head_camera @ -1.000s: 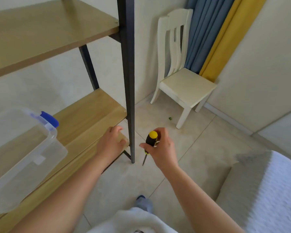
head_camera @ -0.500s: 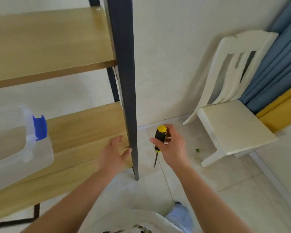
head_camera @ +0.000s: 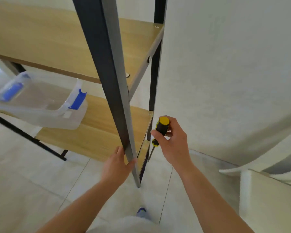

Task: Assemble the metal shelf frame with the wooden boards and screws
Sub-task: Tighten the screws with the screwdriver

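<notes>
The shelf frame stands upright, its dark metal front post [head_camera: 111,84] running down the middle of the view to the floor. An upper wooden board [head_camera: 57,46] and a lower wooden board [head_camera: 99,132] sit in the frame; a rear post [head_camera: 155,64] stands behind. My left hand [head_camera: 118,163] wraps around the bottom of the front post, thumb on its right side. My right hand [head_camera: 173,142] grips a yellow-and-black screwdriver [head_camera: 160,132], tip pointing down, just right of the lower board's corner.
A clear plastic box with blue latches [head_camera: 40,103] sits on the lower board at the left. A white chair [head_camera: 272,195] stands at the right, close to my right arm. The wall is right behind the shelf. Pale floor tiles lie below.
The view has swung left and closer to the shelf. My left hand has moved from the lower board's edge onto the front post. The screwdriver hand stays just right of the post.
</notes>
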